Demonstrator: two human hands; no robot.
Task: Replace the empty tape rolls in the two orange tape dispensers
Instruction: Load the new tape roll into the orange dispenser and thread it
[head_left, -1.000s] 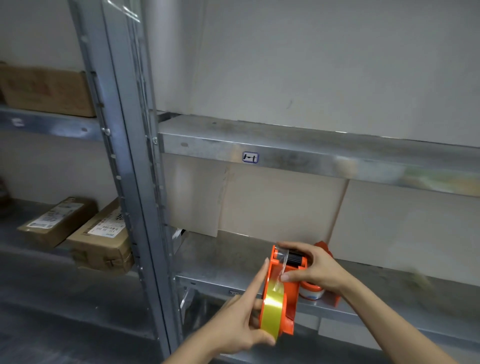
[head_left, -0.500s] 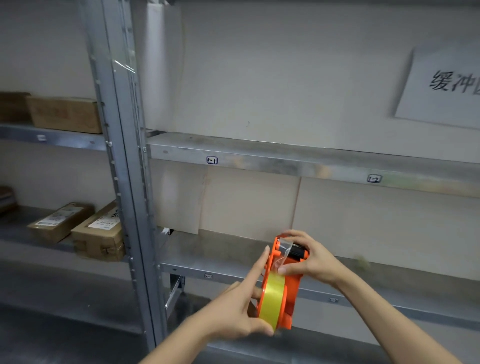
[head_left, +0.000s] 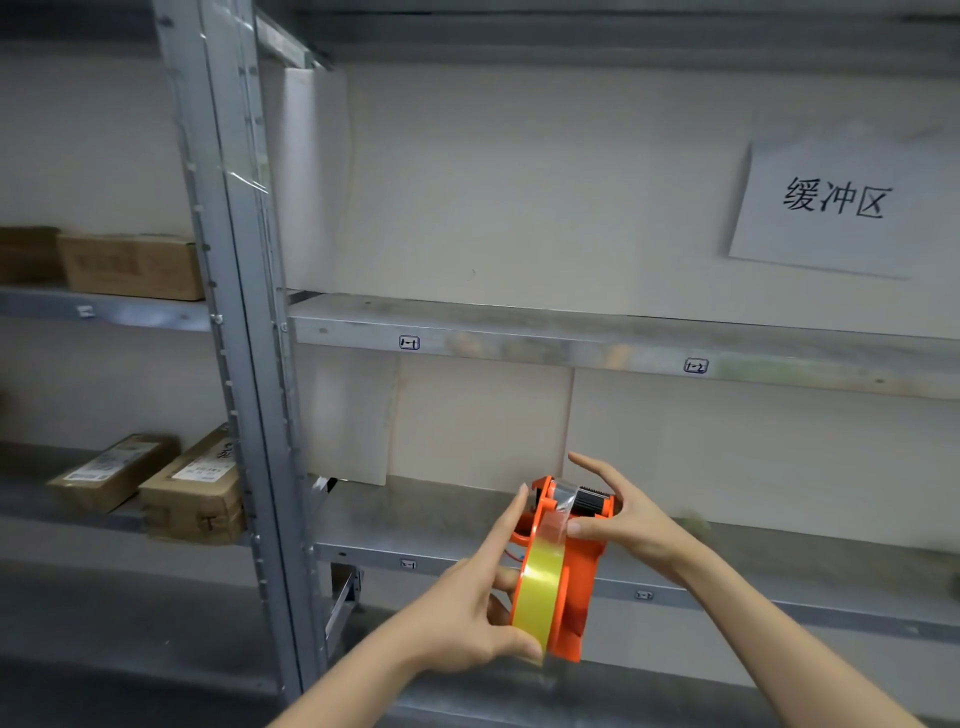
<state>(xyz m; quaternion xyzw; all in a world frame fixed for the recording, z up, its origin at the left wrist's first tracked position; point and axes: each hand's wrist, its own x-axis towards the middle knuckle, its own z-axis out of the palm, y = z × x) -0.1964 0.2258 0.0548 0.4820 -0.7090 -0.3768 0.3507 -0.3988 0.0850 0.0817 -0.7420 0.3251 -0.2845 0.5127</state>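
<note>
An orange tape dispenser is held upright in front of the lower metal shelf, with a yellowish tape roll seated in it. My left hand grips the roll and dispenser from the left, thumb under the roll's lower edge and forefinger stretched up along the orange side. My right hand holds the dispenser's top end by the black roller, its thumb pressing the clear tape end against the frame. A second orange dispenser does not show in this view.
A grey steel rack upright stands left of my hands. Shelves run across at mid height and just behind the dispenser. Cardboard boxes lie on the left shelves. A paper sign hangs on the wall at upper right.
My view has tilted upward, bringing the wall sign into sight. The second dispenser behind my right hand dropped out of sight. Both hands keep their hold on the dispenser.
</note>
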